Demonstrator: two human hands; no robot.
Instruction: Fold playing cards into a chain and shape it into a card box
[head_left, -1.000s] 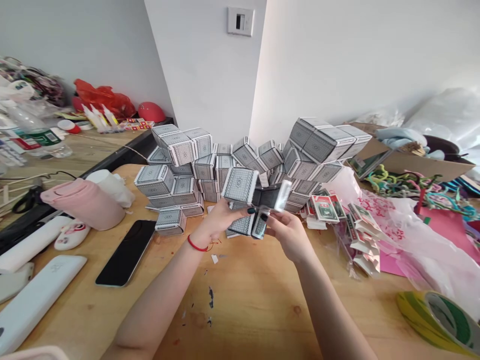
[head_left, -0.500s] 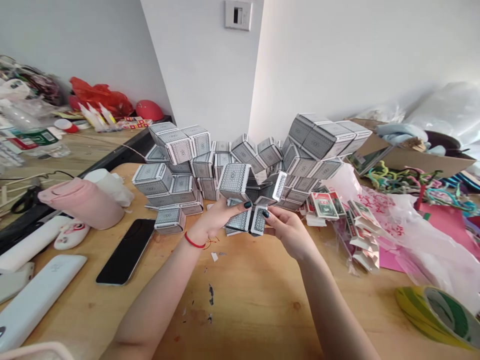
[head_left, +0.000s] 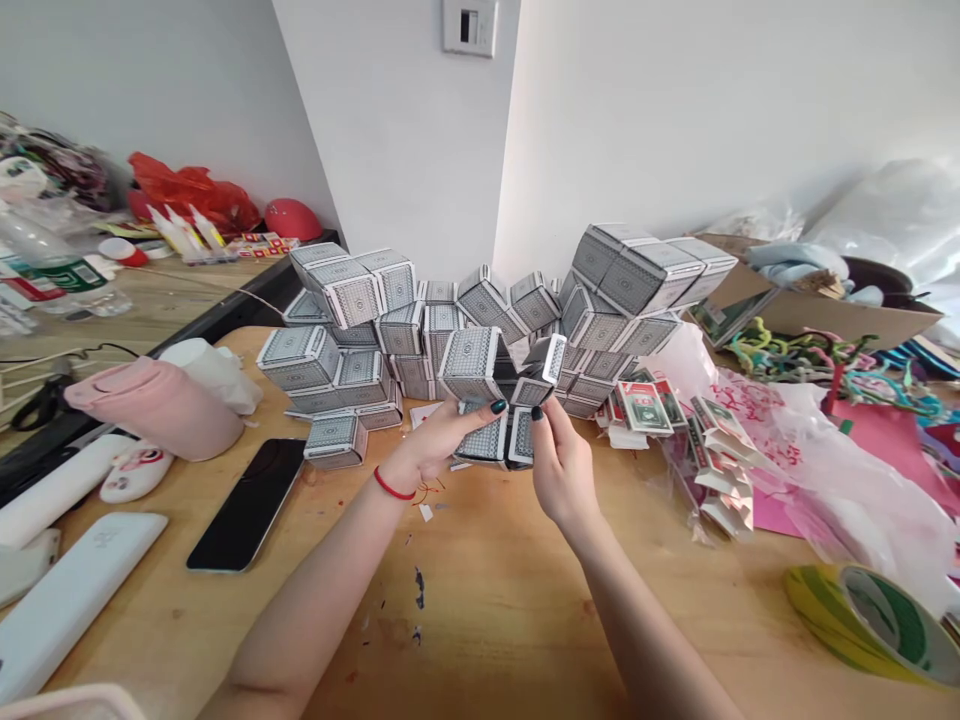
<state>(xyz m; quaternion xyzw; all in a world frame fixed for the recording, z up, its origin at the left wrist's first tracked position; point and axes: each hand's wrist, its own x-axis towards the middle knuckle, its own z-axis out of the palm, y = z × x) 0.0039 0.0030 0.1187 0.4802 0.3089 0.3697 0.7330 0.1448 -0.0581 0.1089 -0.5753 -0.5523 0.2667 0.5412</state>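
Observation:
A large linked structure of grey-patterned playing-card boxes (head_left: 397, 330) stands on the wooden table (head_left: 480, 600), rising in two stacks at the back. My left hand (head_left: 442, 440) has its dark-nailed fingers on a lower box (head_left: 484, 440), under a bigger box (head_left: 471, 365). My right hand (head_left: 561, 465) stands nearly upright, its fingertips pinching a narrow box (head_left: 522, 438) beside a tilted box (head_left: 538, 370). Both hands grip boxes that seem joined to the structure, though the joints are hidden behind my fingers.
A black phone (head_left: 247, 505) and pink flask (head_left: 154, 410) lie left, with white power banks (head_left: 71, 600) nearer. Green-and-red card packs (head_left: 645, 407) and a pink plastic bag (head_left: 795, 440) lie right. Beyond stands a cardboard box (head_left: 817, 315). A tape roll (head_left: 874, 625) sits front right.
My right hand has turned upright and moved slightly lower, and the tilted box has swung upward and to the left. The whole view has shifted slightly.

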